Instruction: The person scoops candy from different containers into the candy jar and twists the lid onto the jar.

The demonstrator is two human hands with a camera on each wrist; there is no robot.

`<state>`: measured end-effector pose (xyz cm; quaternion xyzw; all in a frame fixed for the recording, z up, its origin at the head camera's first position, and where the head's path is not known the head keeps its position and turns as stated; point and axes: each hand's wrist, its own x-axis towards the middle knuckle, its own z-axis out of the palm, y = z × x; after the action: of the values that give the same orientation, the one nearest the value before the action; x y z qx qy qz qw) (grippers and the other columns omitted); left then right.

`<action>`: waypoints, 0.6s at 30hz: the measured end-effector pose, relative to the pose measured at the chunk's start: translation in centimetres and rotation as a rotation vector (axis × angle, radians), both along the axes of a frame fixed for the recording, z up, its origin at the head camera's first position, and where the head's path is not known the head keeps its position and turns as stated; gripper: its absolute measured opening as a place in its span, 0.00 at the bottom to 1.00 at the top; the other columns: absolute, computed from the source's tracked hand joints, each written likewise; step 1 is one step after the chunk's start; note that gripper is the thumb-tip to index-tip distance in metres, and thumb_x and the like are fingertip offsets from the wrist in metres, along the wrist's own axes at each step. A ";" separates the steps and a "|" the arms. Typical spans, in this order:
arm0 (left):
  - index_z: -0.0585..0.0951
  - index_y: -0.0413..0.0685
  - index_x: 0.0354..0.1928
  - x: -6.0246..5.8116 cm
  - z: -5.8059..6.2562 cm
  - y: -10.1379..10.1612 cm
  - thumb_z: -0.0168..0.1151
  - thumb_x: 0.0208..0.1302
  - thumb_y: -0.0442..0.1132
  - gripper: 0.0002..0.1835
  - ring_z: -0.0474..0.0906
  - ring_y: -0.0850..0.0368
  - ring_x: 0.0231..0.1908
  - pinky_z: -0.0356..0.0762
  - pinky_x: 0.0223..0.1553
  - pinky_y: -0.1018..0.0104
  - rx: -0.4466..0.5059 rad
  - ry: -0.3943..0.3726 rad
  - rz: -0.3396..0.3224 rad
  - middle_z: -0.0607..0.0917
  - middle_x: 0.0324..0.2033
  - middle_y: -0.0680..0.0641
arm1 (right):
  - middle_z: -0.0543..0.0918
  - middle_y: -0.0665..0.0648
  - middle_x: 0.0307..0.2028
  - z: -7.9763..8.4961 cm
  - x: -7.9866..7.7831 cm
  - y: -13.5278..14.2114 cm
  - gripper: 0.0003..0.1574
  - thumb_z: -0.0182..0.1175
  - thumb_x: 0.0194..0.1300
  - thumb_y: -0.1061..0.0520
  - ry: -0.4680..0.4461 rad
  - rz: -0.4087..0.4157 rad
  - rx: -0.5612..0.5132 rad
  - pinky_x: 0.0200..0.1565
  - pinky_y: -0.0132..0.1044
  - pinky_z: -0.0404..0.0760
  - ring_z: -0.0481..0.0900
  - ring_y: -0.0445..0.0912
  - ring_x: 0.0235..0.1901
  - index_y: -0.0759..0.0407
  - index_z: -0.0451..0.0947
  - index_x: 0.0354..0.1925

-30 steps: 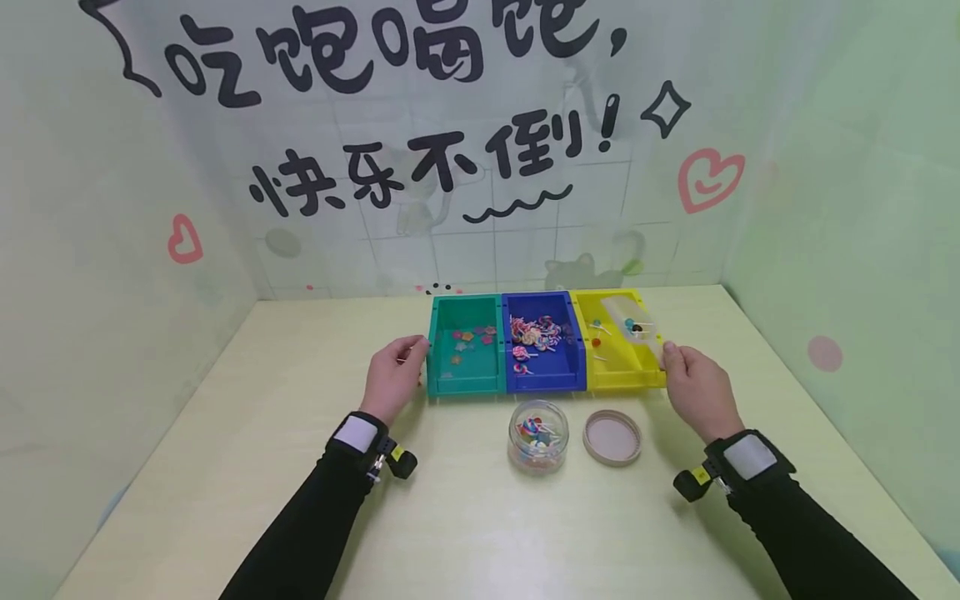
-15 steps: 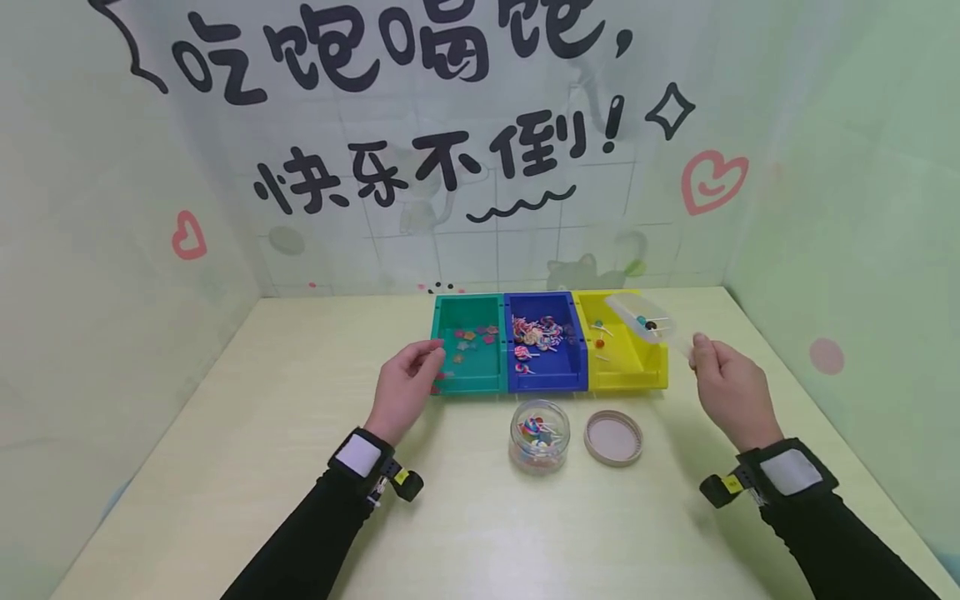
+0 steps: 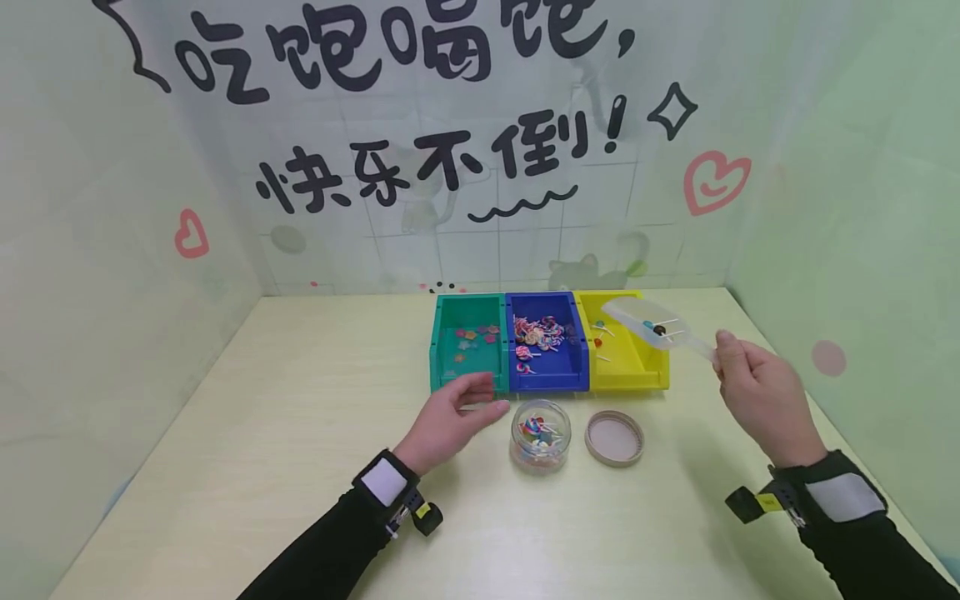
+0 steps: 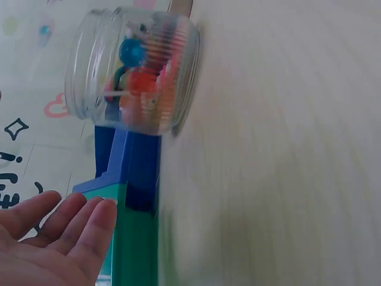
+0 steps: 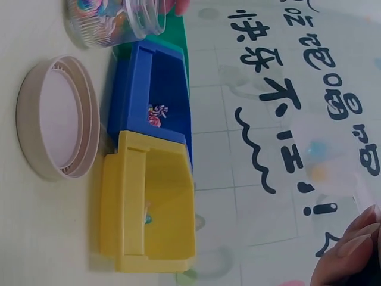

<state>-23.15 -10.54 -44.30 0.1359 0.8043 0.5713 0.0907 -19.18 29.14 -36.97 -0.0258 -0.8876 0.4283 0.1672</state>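
Observation:
My right hand (image 3: 765, 398) grips the handle of a translucent scoop (image 3: 628, 317) that carries a few small lollipop-shaped pieces (image 3: 658, 329). The scoop hangs in the air over the right side of the yellow bin (image 3: 626, 382). My left hand (image 3: 453, 417), its fingers stretched out, is just left of a clear jar (image 3: 540, 454) and in front of the green bin (image 3: 442, 333); it holds nothing. The jar stands uncapped with colourful small pieces inside. In the left wrist view the fingers (image 4: 95, 229) are apart from the jar (image 4: 134, 71).
A blue bin (image 3: 551, 383) with many tiny lollipops joins the green and yellow bins in a row. Flat flower-like pieces (image 3: 468, 335) lie in the green bin. The round lid (image 3: 614, 439) rests on the table right of the jar. A printed curtain (image 3: 420, 242) stands behind.
My right hand has lifted the loaded scoop out of the yellow bin and drawn it to the right. My left hand has moved from the green bin's left side toward the jar.

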 end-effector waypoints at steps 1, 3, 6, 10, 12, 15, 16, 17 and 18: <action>0.69 0.42 0.82 0.2 -0.1 0.3 0.73 0.75 0.51 0.41 0.77 0.39 0.74 0.80 0.73 0.45 0.006 -0.019 -0.037 0.79 0.74 0.37 | 0.65 0.46 0.16 0.2 0.2 0.0 0.36 0.46 0.88 0.35 0.002 0.012 -0.018 0.19 0.42 0.60 0.63 0.48 0.17 0.57 0.75 0.30; 0.65 0.42 0.84 0.5 -0.2 0.8 0.77 0.72 0.50 0.47 0.73 0.38 0.77 0.75 0.76 0.44 0.009 -0.045 -0.098 0.75 0.77 0.36 | 0.65 0.46 0.16 0.5 0.4 0.0 0.35 0.48 0.88 0.36 0.005 0.038 -0.066 0.19 0.43 0.59 0.62 0.48 0.17 0.57 0.75 0.29; 0.62 0.44 0.85 0.8 -0.4 1.6 0.81 0.66 0.49 0.53 0.69 0.38 0.80 0.70 0.80 0.43 -0.020 -0.059 -0.157 0.71 0.81 0.38 | 0.64 0.47 0.16 0.8 0.8 0.0 0.33 0.49 0.88 0.38 0.006 0.086 -0.136 0.21 0.44 0.59 0.62 0.49 0.17 0.56 0.75 0.29; 0.63 0.45 0.85 1.1 -0.6 2.6 0.85 0.61 0.46 0.55 0.69 0.39 0.80 0.69 0.80 0.44 -0.054 -0.065 -0.185 0.69 0.82 0.41 | 0.63 0.48 0.16 1.1 1.2 -0.1 0.32 0.50 0.89 0.40 -0.001 0.139 -0.210 0.22 0.45 0.59 0.60 0.50 0.18 0.57 0.74 0.29; 0.63 0.45 0.85 1.2 -0.7 3.0 0.86 0.60 0.45 0.56 0.69 0.38 0.79 0.70 0.80 0.43 -0.068 -0.072 -0.184 0.70 0.81 0.41 | 0.63 0.49 0.16 1.3 1.4 -0.1 0.32 0.50 0.89 0.41 -0.001 0.154 -0.224 0.23 0.45 0.59 0.60 0.51 0.18 0.57 0.74 0.29; 0.65 0.46 0.84 1.3 -0.9 3.5 0.86 0.60 0.45 0.54 0.71 0.39 0.77 0.72 0.79 0.44 -0.095 -0.072 -0.178 0.72 0.79 0.42 | 0.63 0.49 0.16 1.5 1.7 -0.2 0.31 0.49 0.89 0.41 -0.012 0.160 -0.216 0.22 0.46 0.59 0.61 0.52 0.18 0.58 0.75 0.30; 0.66 0.46 0.84 1.4 -1.0 3.6 0.86 0.60 0.45 0.54 0.72 0.40 0.77 0.73 0.78 0.44 -0.104 -0.072 -0.172 0.73 0.78 0.42 | 0.63 0.49 0.17 1.6 1.8 -0.2 0.31 0.49 0.89 0.41 -0.020 0.164 -0.209 0.22 0.45 0.59 0.61 0.52 0.18 0.58 0.75 0.30; 0.67 0.47 0.83 1.4 -1.0 3.7 0.85 0.61 0.45 0.52 0.73 0.40 0.76 0.73 0.78 0.44 -0.108 -0.072 -0.168 0.74 0.77 0.42 | 0.64 0.50 0.17 1.6 1.9 -0.2 0.31 0.49 0.89 0.41 -0.030 0.166 -0.199 0.22 0.45 0.59 0.61 0.52 0.19 0.58 0.76 0.30; 0.67 0.48 0.83 1.4 -1.0 3.7 0.85 0.62 0.45 0.51 0.73 0.41 0.76 0.73 0.78 0.44 -0.116 -0.067 -0.165 0.75 0.77 0.43 | 0.64 0.50 0.17 1.6 2.1 -0.2 0.31 0.49 0.89 0.41 -0.042 0.169 -0.187 0.22 0.45 0.59 0.61 0.52 0.19 0.58 0.76 0.31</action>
<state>-21.73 -6.84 -45.33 0.1771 0.8185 0.5186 0.1723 -17.12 28.94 -35.34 0.0250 -0.8460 0.5213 0.1089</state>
